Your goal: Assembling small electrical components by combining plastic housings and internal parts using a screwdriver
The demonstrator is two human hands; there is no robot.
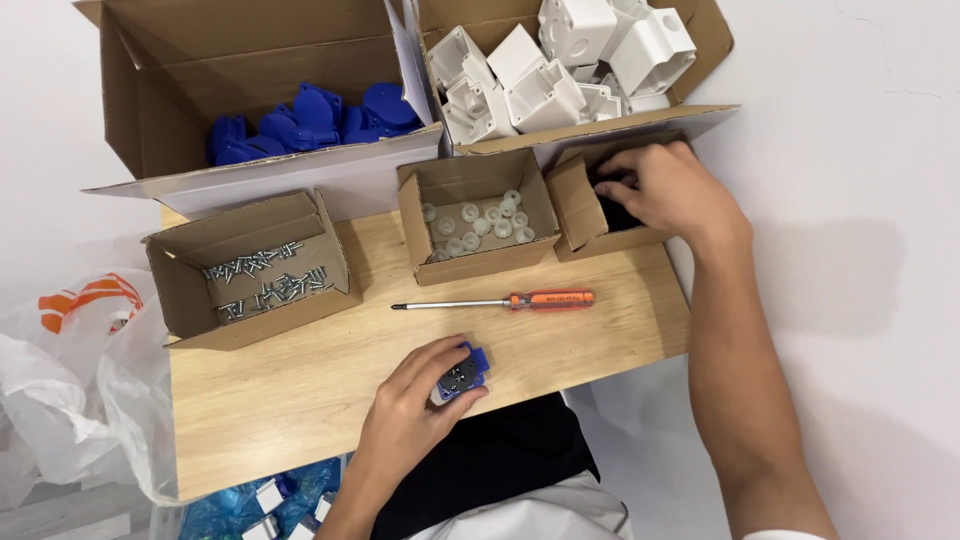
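The left hand (415,400) pinned a blue socket part (462,372) against the wooden surface (300,380), fingers clenched around it to keep it steady, while the right hand (665,190) dipped into a small cardboard box (580,215), its fingers hidden, grip unclear.

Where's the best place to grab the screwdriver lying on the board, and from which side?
Probably by the orange handle of the screwdriver, coming straight down from above. It lies flat on the wooden board, handle to the right, thin shaft pointing left. The handle is thicker and has free space on both sides.
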